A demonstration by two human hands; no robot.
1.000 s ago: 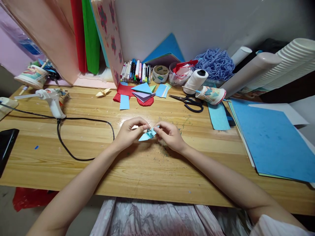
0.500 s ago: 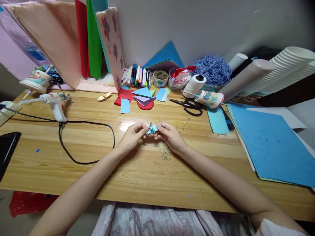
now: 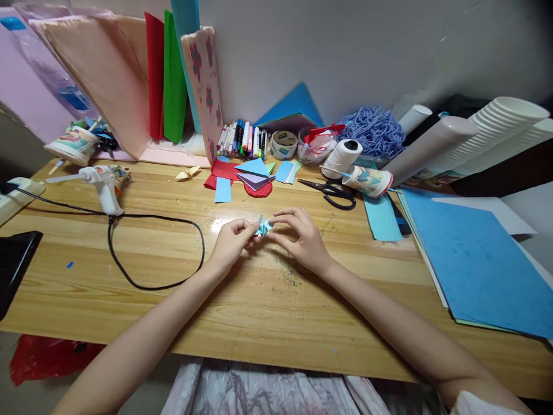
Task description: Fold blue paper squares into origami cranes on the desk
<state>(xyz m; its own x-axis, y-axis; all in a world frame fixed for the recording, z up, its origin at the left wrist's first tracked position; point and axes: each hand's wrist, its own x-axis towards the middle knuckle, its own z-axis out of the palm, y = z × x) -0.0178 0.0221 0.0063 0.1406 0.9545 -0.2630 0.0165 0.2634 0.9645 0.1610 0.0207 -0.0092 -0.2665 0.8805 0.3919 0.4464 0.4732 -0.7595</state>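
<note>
A small light-blue origami crane (image 3: 263, 228) is above the middle of the wooden table. My left hand (image 3: 235, 242) pinches its left side between thumb and fingers. On the other side, my right hand (image 3: 302, 239) has its thumb and fingers spread apart, the fingertips close by the crane's right edge. Whether a fingertip touches the paper there is hard to see. A cream-coloured folded paper crane (image 3: 188, 173) lies farther back on the table.
Behind my hands lie coloured paper pieces (image 3: 254, 167), markers (image 3: 242, 138), a tape roll (image 3: 284, 144) and black scissors (image 3: 332, 192). A glue gun (image 3: 102, 185) with a looped cable (image 3: 203, 242) is left. Blue paper sheets (image 3: 484, 253) cover the right side.
My right hand has loosened from the crane, its thumb and fingers spreading apart. My left hand keeps its pinch, and the crane appears turned slightly. The view has shifted a little.
</note>
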